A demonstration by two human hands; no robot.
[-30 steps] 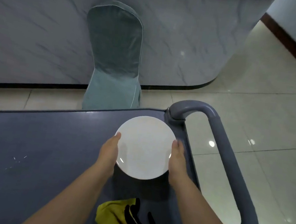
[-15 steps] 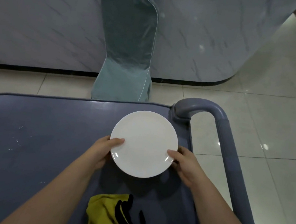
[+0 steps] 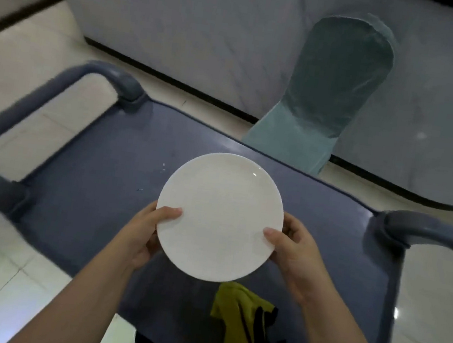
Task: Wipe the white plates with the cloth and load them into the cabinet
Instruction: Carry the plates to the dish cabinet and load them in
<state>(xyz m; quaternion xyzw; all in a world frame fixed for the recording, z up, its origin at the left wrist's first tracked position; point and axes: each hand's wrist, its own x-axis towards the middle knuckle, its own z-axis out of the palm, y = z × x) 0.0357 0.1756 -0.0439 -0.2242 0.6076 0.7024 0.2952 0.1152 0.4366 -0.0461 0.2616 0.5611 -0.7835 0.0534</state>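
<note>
The white plate [image 3: 219,216] faces up, held level between both hands. The left grip [image 3: 142,232] pinches its left rim, thumb on top and fingers curled beneath. The right grip [image 3: 295,252] clamps the right rim the same way. The plate seems lifted off the blue-grey cart surface [image 3: 88,182], though from above that is hard to judge. A crumpled yellow-and-black cloth [image 3: 240,322] lies on the surface just below the plate. A teal-covered chair [image 3: 330,98] stands beyond the cart.

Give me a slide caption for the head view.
Left hand and right hand grip a white plate by its rim over the blue-grey cart; yellow-and-black cloth lies on it.
</note>
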